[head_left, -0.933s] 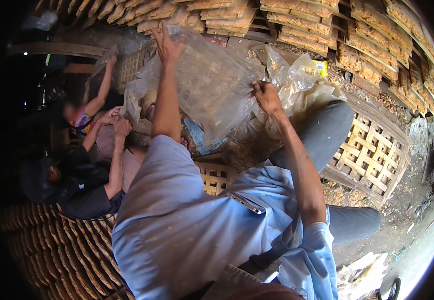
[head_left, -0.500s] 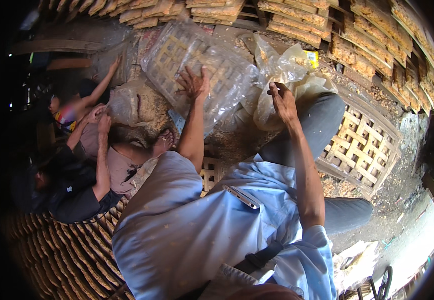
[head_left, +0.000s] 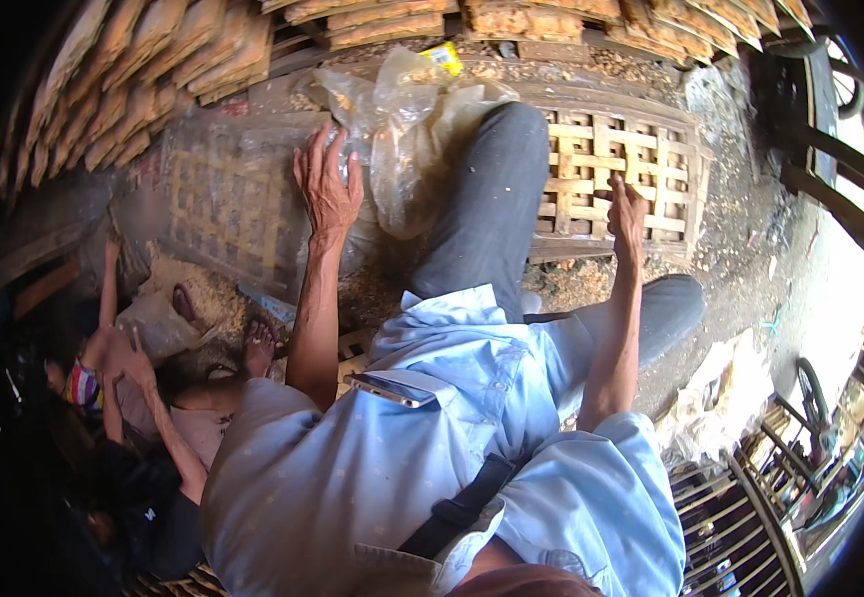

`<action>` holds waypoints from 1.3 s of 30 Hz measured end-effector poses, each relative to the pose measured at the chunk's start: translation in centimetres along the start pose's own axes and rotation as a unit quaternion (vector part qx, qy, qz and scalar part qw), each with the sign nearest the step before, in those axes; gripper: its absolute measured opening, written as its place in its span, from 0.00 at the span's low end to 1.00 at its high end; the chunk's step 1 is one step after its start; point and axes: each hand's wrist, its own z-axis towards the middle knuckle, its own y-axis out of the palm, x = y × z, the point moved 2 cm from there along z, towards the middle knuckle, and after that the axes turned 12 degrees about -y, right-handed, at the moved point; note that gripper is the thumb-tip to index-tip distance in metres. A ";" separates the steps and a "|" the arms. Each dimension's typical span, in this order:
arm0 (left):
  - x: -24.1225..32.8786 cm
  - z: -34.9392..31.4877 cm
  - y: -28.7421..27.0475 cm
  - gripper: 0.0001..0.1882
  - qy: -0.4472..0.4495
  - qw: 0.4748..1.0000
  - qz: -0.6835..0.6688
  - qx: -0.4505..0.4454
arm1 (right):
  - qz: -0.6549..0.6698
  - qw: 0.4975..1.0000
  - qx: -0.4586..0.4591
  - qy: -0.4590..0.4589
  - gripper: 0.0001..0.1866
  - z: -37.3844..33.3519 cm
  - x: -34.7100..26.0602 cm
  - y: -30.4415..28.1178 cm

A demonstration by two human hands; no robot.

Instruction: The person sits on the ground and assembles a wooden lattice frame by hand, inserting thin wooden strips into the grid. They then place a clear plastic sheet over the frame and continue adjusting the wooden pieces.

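Note:
My left hand [head_left: 328,189], fingers spread, is at the right end of a woven bamboo tray [head_left: 223,189] covered by a clear plastic sheet [head_left: 178,234]. Whether the fingertips press on the plastic, I cannot tell. A crumpled, cloudy plastic bag [head_left: 402,149] lies just right of that hand. Over a bare woven bamboo tray [head_left: 576,159] on the right is my right hand [head_left: 627,211], its fingers curled in. What these fingers hold, if anything, is hidden.
Stacked slabs with a crumbly tan surface [head_left: 512,20] line the far side. At the left sits a co-worker, hands [head_left: 128,358] together, near a plastic bag [head_left: 158,323]. A phone [head_left: 392,388] rests on my shirt. White crumpled sheeting [head_left: 716,388] lies at the right.
My view has turned to the right. My right hand has left the cloudy bag and moved right to the bare tray. My left hand has shifted to the covered tray's right end.

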 end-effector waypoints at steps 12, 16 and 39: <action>-2.3 -3.2 4.8 0.43 0.026 0.959 0.261 -0.104 | -0.257 0.964 -0.001 0.062 0.38 -0.6 10.1 1.3; -2.2 -4.1 3.4 0.31 0.101 0.989 0.108 -0.027 | -0.282 0.955 -0.077 0.046 0.31 1.3 9.5 0.9; 6.1 -3.5 17.0 0.34 0.129 0.941 0.040 -0.310 | -0.198 0.968 -0.145 -0.058 0.34 5.9 12.9 -23.6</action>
